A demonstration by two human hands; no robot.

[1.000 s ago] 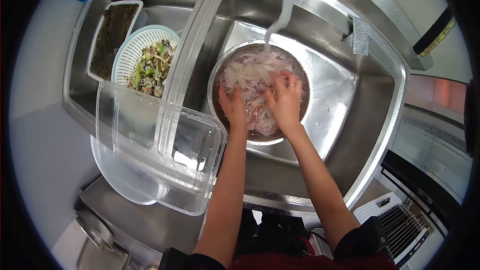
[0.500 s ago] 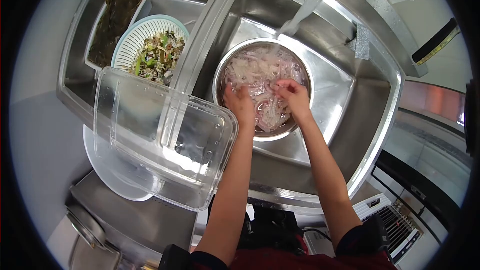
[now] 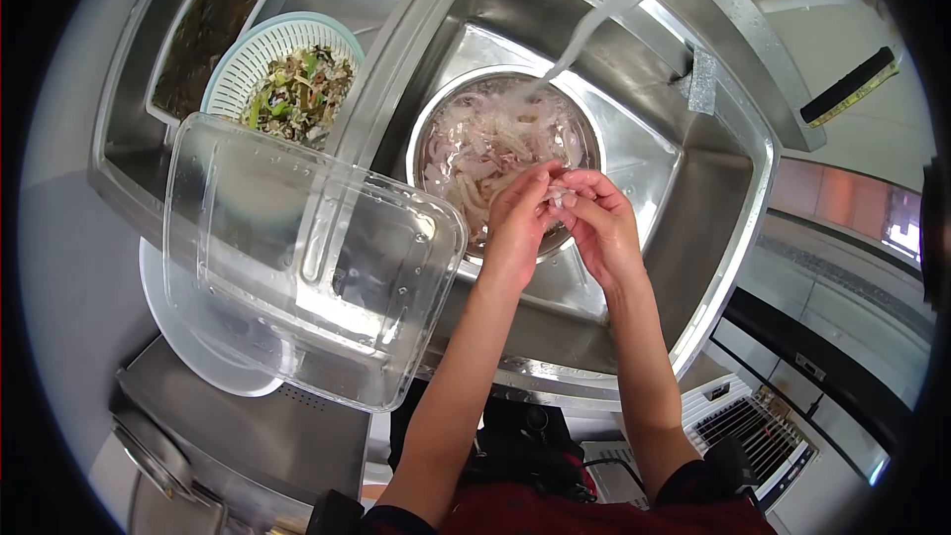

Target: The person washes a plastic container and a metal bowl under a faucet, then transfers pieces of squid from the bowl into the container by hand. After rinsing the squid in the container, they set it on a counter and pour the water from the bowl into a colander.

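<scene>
In the head view, brought the left hand (image 3: 517, 228) across to meet the right hand (image 3: 606, 228), over the near right rim of the metal bowl (image 3: 417, 160). Half a second earlier, had the two apart, the left one down at the bowl's left side. Pinched a small pale piece (image 3: 558, 196) between right thumb and fingers. Curled the left fingers close about the same piece; could not tell, with fingertips overlapping, how firmly to rate the left grip. Found the piece between both hands, over the near right part of the bowl. Saw pale pinkish slices (image 3: 495, 144) loose in the bowl's water, inside the right-hand basin of the sink (image 3: 718, 198). Saw a stream of water (image 3: 619, 10) enter at the far side. Found the colander (image 3: 233, 64) of food scraps (image 3: 297, 94) and the tray of dark sheets (image 3: 210, 35) unmoved in the left-hand basin. Saw the clear plastic box (image 3: 454, 228) again near the left forearm, overlapping the sink's edge and part of a white dish (image 3: 163, 317).
</scene>
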